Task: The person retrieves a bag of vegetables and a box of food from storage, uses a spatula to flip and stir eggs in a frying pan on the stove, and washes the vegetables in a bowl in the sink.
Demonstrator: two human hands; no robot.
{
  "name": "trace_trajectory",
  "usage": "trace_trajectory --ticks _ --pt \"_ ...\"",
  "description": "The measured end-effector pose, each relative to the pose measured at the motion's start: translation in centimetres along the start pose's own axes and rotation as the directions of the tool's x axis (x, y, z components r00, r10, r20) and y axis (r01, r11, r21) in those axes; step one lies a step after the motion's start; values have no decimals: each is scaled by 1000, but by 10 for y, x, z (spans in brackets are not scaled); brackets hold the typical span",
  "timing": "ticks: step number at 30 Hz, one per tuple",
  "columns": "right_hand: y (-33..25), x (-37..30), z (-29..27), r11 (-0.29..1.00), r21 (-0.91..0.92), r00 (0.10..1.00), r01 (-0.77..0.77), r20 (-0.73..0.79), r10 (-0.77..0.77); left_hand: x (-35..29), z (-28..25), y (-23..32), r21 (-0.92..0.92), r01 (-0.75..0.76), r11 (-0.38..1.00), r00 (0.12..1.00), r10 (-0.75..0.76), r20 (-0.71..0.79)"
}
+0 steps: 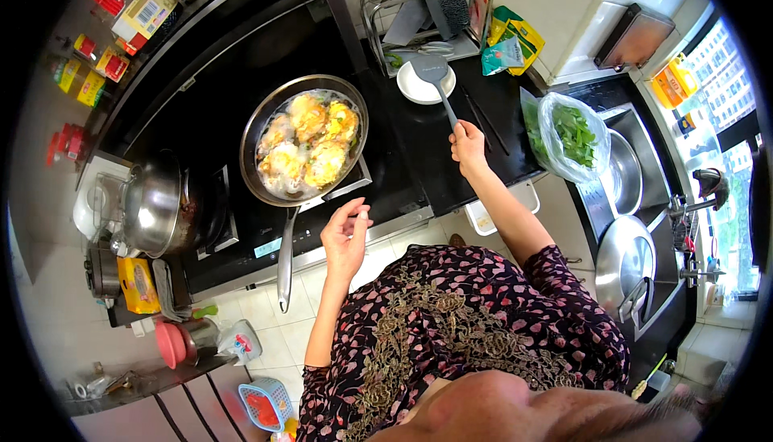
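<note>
My right hand point(469, 148) grips the handle of a grey spatula point(431, 70), whose flat head is over a small white bowl point(406, 88) on the black counter. Left of it, a frying pan point(250, 170) stands on the stove with several egg-coated pieces point(325, 162) frying in bubbling oil. My left hand point(346, 237) hovers near the stove's front edge, right of the pan handle point(286, 258), not touching it. Its fingers are loosely curled, with nothing visible in them. A pair of dark chopsticks point(489, 124) lies on the counter beyond my right hand.
A wok point(153, 204) stands on the left burner. A bag of green leaves point(573, 136) sits beside the sink at right, near a steel bowl point(625, 172) and a large lid point(626, 261). A knife rack point(427, 15) and packets point(515, 39) stand at the back.
</note>
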State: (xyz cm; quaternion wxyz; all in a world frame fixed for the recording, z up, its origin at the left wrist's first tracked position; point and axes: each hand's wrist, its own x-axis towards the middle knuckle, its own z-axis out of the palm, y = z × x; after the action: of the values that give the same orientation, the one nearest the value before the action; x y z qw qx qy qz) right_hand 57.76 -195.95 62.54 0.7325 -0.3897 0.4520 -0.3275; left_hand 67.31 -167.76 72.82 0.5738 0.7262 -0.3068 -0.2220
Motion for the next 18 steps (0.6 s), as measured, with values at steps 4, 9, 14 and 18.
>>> trace_trajectory --ticks 4,9,14,18 --pt "19 17 16 999 1 999 40 -36 -40 1 4 -4 -45 64 997 997 -61 55" --pt "38 26 30 997 17 997 70 -19 -69 -3 3 -10 -83 135 987 990 -130 60" --pt "44 23 25 999 16 980 33 196 -35 -8 1 -11 -73 161 984 987 -158 41" --pt "36 8 21 1000 -27 987 -11 160 15 -10 -1 -10 -68 189 980 982 -187 33"
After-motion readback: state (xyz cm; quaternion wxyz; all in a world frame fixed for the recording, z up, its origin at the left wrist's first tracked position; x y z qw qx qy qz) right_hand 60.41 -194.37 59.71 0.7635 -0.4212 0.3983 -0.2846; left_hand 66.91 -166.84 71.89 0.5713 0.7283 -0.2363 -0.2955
